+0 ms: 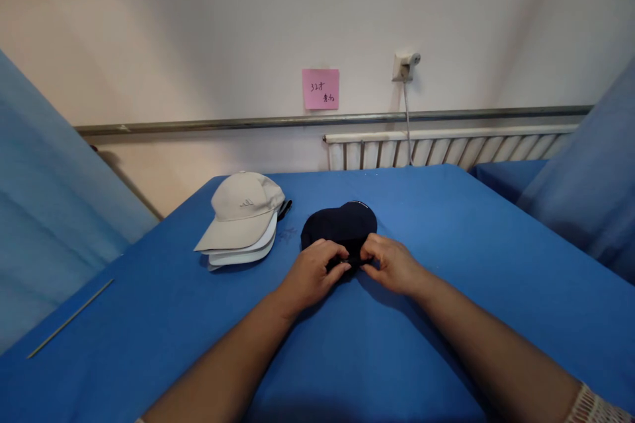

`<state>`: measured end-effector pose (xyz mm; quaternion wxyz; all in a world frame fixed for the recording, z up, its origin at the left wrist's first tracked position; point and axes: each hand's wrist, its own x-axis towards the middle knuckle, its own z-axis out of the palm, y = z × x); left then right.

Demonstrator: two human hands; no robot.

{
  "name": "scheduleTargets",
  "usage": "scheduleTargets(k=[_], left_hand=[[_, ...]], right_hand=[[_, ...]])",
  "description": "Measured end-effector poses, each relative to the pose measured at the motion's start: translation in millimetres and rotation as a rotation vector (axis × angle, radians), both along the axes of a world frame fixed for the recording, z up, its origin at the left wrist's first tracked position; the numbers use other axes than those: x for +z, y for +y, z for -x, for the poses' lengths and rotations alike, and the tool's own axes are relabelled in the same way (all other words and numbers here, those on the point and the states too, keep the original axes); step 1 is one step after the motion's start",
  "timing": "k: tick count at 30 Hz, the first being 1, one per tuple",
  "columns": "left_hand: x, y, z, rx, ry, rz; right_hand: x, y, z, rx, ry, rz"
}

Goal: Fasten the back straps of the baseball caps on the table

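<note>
A dark navy baseball cap [331, 223] lies on the blue-covered table, its brim pointing away from me and its back edge toward me. My left hand [317, 271] pinches the near edge of the cap, thumb and fingers closed on the dark back strap. From the other side my right hand [389, 263] grips the strap's right part between thumb and fingers. The dark fabric hides the strap's fastening between my fingertips.
Left of the cap stands a stack of light caps, a beige cap [243, 205] on top. A thin stick [72, 317] lies near the table's left edge. Blue curtains [54, 211] hang on both sides. A radiator [446, 149] and a plugged-in socket [404, 68] are beyond.
</note>
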<state>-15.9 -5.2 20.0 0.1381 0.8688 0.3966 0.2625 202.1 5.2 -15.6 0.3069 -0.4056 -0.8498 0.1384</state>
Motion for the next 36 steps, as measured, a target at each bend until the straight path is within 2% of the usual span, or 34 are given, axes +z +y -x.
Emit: scheduleTargets(k=[3,5,11,15,17,19,21,24,29,36], left_hand=[[1.7,-1,0,0.006,0.093,0.007],[1.8,-1,-1,0.021,0.135,0.000],[1.0,-2,-3,0.033,0.111,-0.036],[1.6,-3,-3,0.023,0.078,-0.027],[2.0,-3,-3,0.028,0.066,-0.013],[2.4,-2,-2,0.029,0.077,0.010],[3.0,-1,0,0.010,0.110,0.046],[5.2,-1,2,-0.066,0.168,0.134],[12.3,0,6,-0.174,0.189,0.266],[20.7,13,25,-0.051,0.181,0.194]], right_hand=[[4.0,-1,0,-0.139,-0.063,-0.041],[6.4,-2,-1,-0.181,-0.077,-0.044],[7.7,-4,0,-0.082,-0.128,-0.086],[4.0,-3,4,-0.263,-0.103,-0.058],[3.6,-4,3,-0.304,-0.059,-0.037],[4.5,-5,0,-0.210,-0.050,-0.004],[5.6,-6,-3,-0.057,-0.060,0.049],[5.9,-8,-6,0.083,-0.070,0.141],[2.9,-6,-7,0.126,-0.065,0.223],[2.9,-4,-11,0.115,-0.099,0.218]])
